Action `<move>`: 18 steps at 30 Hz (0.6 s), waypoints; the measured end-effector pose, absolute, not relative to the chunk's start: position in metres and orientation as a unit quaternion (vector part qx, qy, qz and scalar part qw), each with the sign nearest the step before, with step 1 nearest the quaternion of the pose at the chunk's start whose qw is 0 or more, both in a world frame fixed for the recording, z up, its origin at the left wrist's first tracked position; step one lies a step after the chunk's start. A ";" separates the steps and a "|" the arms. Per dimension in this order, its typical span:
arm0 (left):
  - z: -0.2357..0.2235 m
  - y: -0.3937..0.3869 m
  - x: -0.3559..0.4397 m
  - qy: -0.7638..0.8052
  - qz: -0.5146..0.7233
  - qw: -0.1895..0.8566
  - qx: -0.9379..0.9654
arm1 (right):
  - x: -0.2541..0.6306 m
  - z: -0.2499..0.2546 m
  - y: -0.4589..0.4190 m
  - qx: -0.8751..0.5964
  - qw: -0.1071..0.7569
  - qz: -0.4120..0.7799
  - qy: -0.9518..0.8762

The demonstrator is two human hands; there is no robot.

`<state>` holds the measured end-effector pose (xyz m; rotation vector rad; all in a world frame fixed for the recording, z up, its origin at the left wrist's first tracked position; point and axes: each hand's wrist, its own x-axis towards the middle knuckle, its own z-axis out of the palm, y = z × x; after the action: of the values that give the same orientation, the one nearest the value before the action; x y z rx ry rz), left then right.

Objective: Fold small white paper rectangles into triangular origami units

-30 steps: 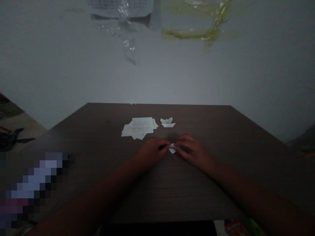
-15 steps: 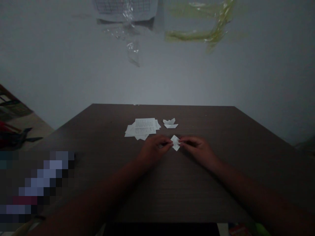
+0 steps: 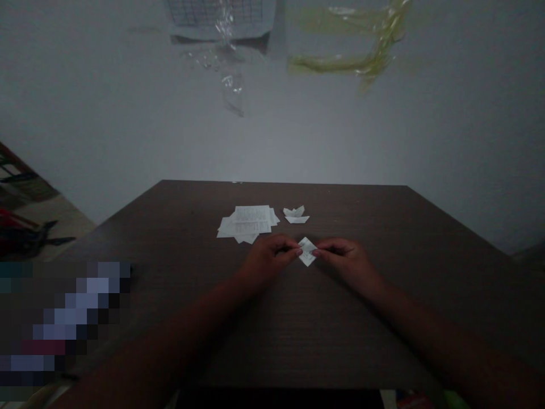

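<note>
spread flatter since the earlier frame, folded paper is fingertip-pinched by left hand and right hand, below the table's far edge; uneven tugging might tear it.

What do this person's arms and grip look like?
The left forearm and right forearm show no sleeve. The left grip and right grip are ungloved, with fingers and thumb, no cables. A dark band shows by the left forearm; whether it is worn is unclear. Rings can't be made out.
</note>
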<state>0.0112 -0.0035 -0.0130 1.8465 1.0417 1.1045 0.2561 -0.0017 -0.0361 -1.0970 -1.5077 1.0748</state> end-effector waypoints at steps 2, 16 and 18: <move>-0.014 -0.004 0.011 0.401 0.436 0.370 0.715 | 0.256 -0.035 -0.002 -0.442 0.483 0.441 -0.614; -0.010 -0.004 0.010 0.352 0.472 0.399 0.703 | 0.246 -0.031 -0.009 -0.408 0.512 0.448 -0.609; -0.008 -0.006 0.010 0.356 0.470 0.407 0.698 | 0.246 -0.030 -0.010 -0.417 0.509 0.451 -0.602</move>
<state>0.0105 -0.0064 -0.0082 1.7596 0.8978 1.1847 0.2455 -0.0101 -0.0300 -1.0048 -1.4510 1.0874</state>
